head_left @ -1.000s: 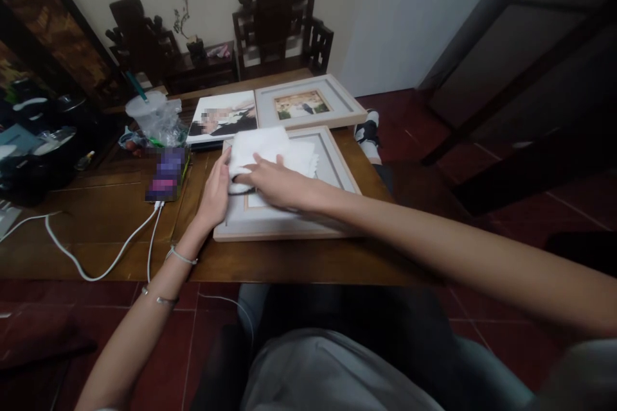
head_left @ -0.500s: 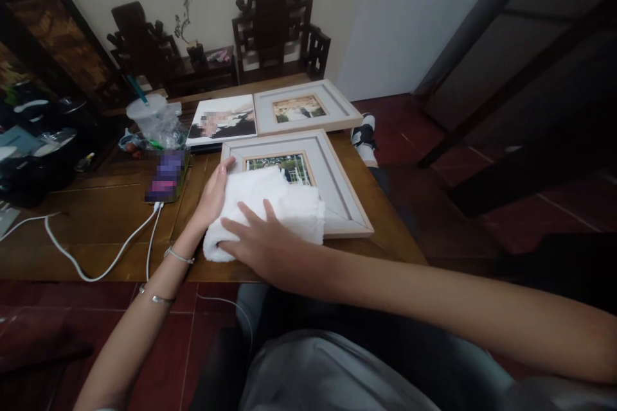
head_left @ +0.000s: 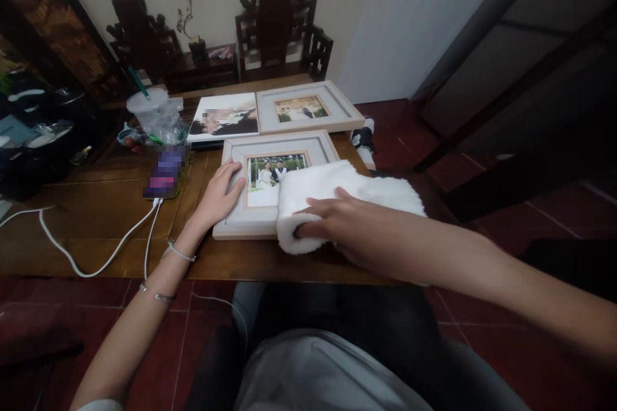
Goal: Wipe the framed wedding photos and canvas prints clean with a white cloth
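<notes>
A pale wooden picture frame (head_left: 236,148) with a photo of two people lies flat on the dark wooden table (head_left: 96,218). My left hand (head_left: 219,192) rests on the frame's left side, fingers flat and apart. My right hand (head_left: 337,225) presses a folded white cloth (head_left: 337,189) onto the frame's right near corner, fingers spread on top of it and thumb under its rolled edge. The cloth hides the frame's right side.
Behind lie a second framed photo (head_left: 308,109) and an unframed print (head_left: 222,117). A phone (head_left: 166,172) on a white charging cable (head_left: 87,263) sits to the left, beside a plastic cup (head_left: 144,109) in a bag. Dark carved chairs (head_left: 279,19) stand at the wall.
My right hand has swept the cloth from the frame's far left, down to its near left corner, then across to its right side, baring the photo. My left hand slid onto the frame's left side.
</notes>
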{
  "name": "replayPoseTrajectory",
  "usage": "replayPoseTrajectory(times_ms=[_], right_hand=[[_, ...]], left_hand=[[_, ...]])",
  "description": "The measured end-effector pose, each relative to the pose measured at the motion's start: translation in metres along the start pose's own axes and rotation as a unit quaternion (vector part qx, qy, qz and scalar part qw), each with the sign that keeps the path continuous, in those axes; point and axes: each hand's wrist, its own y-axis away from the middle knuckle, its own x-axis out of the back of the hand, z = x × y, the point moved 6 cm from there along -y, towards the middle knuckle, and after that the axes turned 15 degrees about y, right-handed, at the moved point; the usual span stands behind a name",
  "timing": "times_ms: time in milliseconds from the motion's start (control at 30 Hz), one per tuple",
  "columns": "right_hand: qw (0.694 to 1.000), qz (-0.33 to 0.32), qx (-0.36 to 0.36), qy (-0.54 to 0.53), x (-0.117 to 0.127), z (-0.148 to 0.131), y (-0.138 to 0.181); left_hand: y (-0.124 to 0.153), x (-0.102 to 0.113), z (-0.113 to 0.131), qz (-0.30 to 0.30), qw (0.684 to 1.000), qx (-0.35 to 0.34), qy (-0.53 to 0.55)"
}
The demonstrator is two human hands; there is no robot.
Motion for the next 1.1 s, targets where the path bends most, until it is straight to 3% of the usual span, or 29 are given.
replayPoseTrajectory(times_ms=[167,300,467,600,733,833,933,1033,1100], right_hand=[[0.998,0.015,0.053,0.028,0.008,-0.027,-0.043],[0.995,0.062,0.065,0.033,0.009,-0.038,-0.06],[0.996,0.067,0.061,0.002,-0.006,-0.019,-0.018],[0.996,0.082,-0.017,0.002,-0.018,0.015,0.027],[0.997,0.033,-0.071,-0.005,-0.014,0.054,0.038],[0.992,0.046,-0.12,0.012,0.005,0.088,0.021],[0.977,0.101,-0.176,0.071,0.027,0.109,-0.011],[0.969,0.194,-0.111,0.106,0.045,0.093,-0.06],[0.965,0.22,-0.055,0.132,0.048,0.074,-0.098]], left_hand=[[-0.001,0.0,-0.007,-0.027,0.999,0.041,0.016],[-0.001,0.0,-0.005,-0.012,1.0,0.026,0.009],[0.001,-0.003,0.0,-0.011,1.0,0.001,-0.018],[0.002,-0.004,0.0,-0.023,0.999,-0.005,-0.025],[0.002,-0.005,0.0,-0.023,0.999,-0.012,-0.026],[0.002,-0.005,0.0,-0.021,0.999,-0.016,-0.021],[0.001,-0.005,-0.001,-0.012,1.0,-0.018,-0.013],[0.0,-0.003,0.002,-0.003,1.0,-0.021,-0.009],[0.0,-0.002,0.006,0.007,1.0,-0.026,-0.01]])
